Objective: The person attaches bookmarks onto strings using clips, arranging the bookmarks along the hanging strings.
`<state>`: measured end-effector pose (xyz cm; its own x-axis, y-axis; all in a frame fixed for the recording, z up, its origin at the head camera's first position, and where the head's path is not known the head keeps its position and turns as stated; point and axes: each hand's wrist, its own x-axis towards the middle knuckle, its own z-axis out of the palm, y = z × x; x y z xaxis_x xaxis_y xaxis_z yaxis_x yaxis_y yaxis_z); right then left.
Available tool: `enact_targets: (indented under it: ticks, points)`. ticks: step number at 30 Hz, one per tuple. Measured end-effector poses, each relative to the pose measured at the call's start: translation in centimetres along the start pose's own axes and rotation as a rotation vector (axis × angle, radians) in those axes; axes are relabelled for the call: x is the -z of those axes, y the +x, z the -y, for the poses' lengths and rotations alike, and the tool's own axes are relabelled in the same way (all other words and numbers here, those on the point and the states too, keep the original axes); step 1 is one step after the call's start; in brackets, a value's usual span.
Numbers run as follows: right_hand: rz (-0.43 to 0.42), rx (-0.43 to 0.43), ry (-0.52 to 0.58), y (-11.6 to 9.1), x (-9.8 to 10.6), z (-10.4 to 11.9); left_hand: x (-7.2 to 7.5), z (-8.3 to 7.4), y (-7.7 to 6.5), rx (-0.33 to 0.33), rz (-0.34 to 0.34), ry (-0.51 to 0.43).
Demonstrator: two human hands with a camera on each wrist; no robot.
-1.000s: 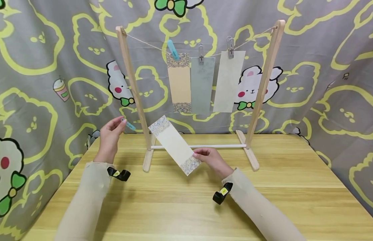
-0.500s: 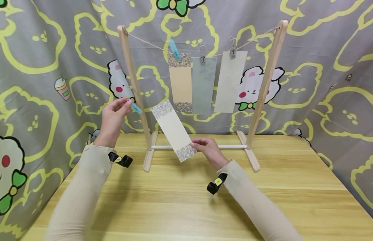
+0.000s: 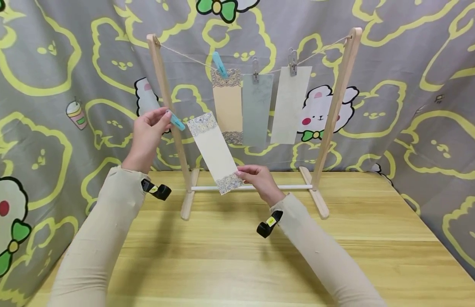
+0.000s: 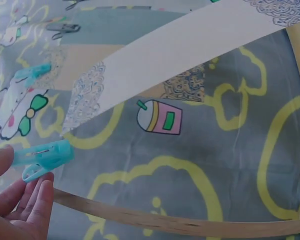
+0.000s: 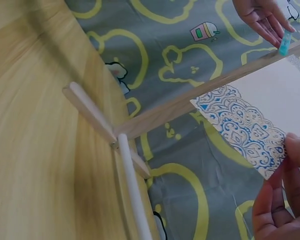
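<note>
Between thumb and fingers, my left hand pinches a light-blue clothespin by its handle end, in front of the rack's left post. My right hand pinches the lower right edge of a cream paper card with blue-patterned bands at both ends. The card tilts, its upper end leaning left, close to the clothespin but apart from it. Behind it on the string hang a tan patterned card under a blue clothespin, a grey-green card and a pale card under metal clips.
A wooden rack has a left post, a right post and a white crossbar low between its feet. It stands on a wood-grain table. A grey patterned curtain hangs behind and at the sides.
Both hands have risen. My left hand has carried the clothespin up and slightly right; my right hand has brought the card up and left, now more upright.
</note>
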<state>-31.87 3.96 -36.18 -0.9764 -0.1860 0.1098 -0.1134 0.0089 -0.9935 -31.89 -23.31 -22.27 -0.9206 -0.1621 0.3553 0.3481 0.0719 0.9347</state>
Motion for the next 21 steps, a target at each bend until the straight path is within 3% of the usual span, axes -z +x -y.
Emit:
enact_targets:
  ticks: [13, 21]
  points:
    - [-0.021, 0.02, 0.034, 0.9, -0.5, 1.5, -1.2, -3.0, 1.6, -0.036, 0.032, 0.013]
    - [-0.046, 0.037, 0.09, 1.5, -0.7, 2.5, -1.8, -4.7, 2.6, -0.076, -0.007, -0.027]
